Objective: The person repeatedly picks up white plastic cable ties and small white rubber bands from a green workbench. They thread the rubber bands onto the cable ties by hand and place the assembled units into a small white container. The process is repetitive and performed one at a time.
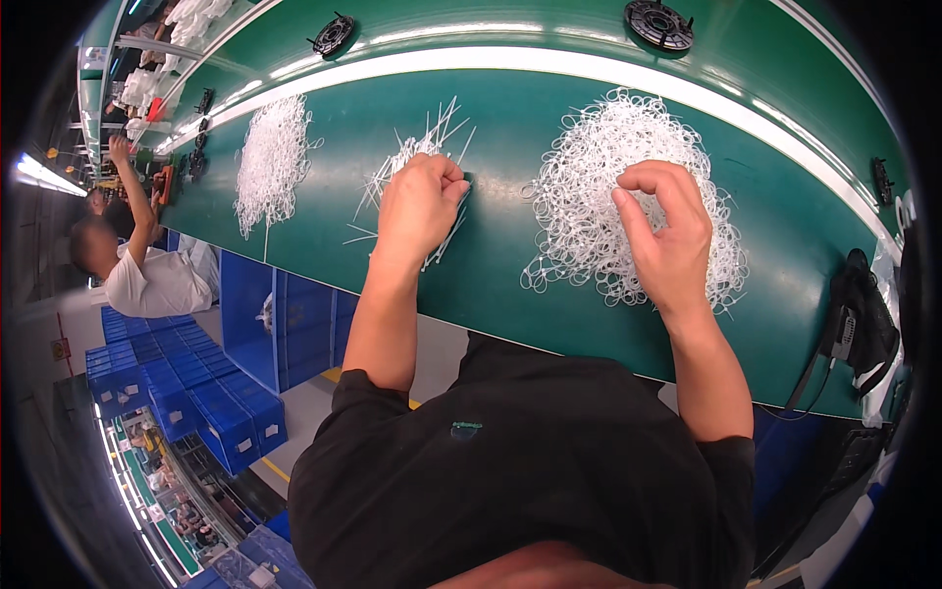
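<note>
My left hand is over a small heap of straight white cable ties in the middle of the green table. Its fingers are curled together, and whatever may be between them is hidden. My right hand hovers at the large pile of looped white cable ties on the right. There the thumb and forefinger form a curve with a small gap between the tips, and no tie shows in it. A third white pile of cable ties lies farther left.
A raised pale strip runs along the far side of the green table. Black round fittings sit beyond it. A black bag-like item with a cable is at the right end. Blue bins and another person are at the left.
</note>
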The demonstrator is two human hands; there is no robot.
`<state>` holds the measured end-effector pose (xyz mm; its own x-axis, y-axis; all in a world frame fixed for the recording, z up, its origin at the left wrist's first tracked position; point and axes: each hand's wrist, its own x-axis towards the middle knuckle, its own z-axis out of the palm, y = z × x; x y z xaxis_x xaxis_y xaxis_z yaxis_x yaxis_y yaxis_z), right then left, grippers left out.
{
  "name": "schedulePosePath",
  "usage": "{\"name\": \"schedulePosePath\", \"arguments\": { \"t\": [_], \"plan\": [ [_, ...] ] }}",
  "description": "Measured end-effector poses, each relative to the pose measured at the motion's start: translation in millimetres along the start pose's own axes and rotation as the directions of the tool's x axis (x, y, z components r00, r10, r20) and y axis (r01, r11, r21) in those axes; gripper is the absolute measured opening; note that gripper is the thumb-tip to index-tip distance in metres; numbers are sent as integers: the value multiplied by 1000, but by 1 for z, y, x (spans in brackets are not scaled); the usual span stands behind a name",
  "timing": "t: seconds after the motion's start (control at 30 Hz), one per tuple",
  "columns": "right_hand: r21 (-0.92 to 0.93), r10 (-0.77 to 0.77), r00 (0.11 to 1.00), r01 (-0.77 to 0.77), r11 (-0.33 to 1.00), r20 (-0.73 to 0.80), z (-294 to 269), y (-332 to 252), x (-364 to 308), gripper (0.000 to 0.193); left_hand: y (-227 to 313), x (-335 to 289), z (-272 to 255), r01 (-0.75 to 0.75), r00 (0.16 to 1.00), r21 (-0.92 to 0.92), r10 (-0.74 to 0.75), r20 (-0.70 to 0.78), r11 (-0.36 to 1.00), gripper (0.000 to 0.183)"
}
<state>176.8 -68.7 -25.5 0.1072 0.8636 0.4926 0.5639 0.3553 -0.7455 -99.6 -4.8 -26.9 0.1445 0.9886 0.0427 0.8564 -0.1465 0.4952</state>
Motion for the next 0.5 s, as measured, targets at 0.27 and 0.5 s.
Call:
{"name": "schedulePosePath", "arguments": {
  "t": [0.27, 0.5],
  "plan": [
    [-6, -5, 1000, 5, 1000, 18, -2, -2, -1, 10, 3, 5, 8, -106, 994, 129, 106, 10, 986, 8],
    [16, -72, 997, 72, 997, -4, 2, -2, -1, 13, 22, 9, -3, -124, 975, -271, 66, -212, 955, 10]
  ]
}}
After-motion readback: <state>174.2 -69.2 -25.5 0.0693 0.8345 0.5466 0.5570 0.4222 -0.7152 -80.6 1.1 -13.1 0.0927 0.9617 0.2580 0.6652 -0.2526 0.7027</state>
